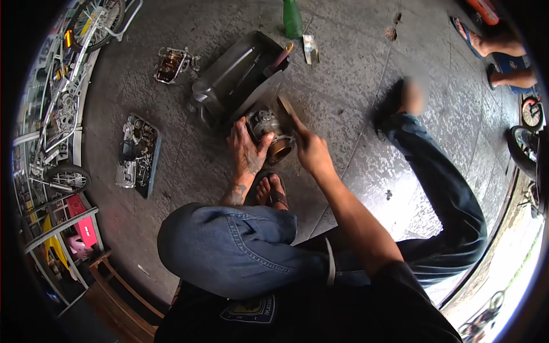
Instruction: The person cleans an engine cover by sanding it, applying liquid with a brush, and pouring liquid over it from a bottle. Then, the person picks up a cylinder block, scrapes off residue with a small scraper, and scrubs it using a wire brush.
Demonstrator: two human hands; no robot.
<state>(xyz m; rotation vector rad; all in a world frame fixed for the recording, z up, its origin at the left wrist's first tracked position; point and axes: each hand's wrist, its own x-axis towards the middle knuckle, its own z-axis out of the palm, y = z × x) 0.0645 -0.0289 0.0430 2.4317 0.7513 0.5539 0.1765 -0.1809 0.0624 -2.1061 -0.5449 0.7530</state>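
My left hand (247, 150) grips the side of a greasy metal engine cylinder (266, 123), its thumb over the near side. The cylinder's round brownish sleeve (279, 152) points toward me. My right hand (313, 152) is closed around a flat brown tool (290, 112), perhaps a wooden-handled brush. The tool slants up and left beside the cylinder; its working end is too unclear to make out. Just beyond the cylinder lies a black plastic basin (207, 91), with an orange-tipped handle (284, 52) resting at its right rim.
Left on the floor are an oily engine cover (171, 66) and a tray (151, 166) of metal parts. A green bottle (292, 22) and a small packet (311, 50) stand beyond the basin. Shelving (63, 228) lines the left. Another person's feet (486, 46) are at upper right.
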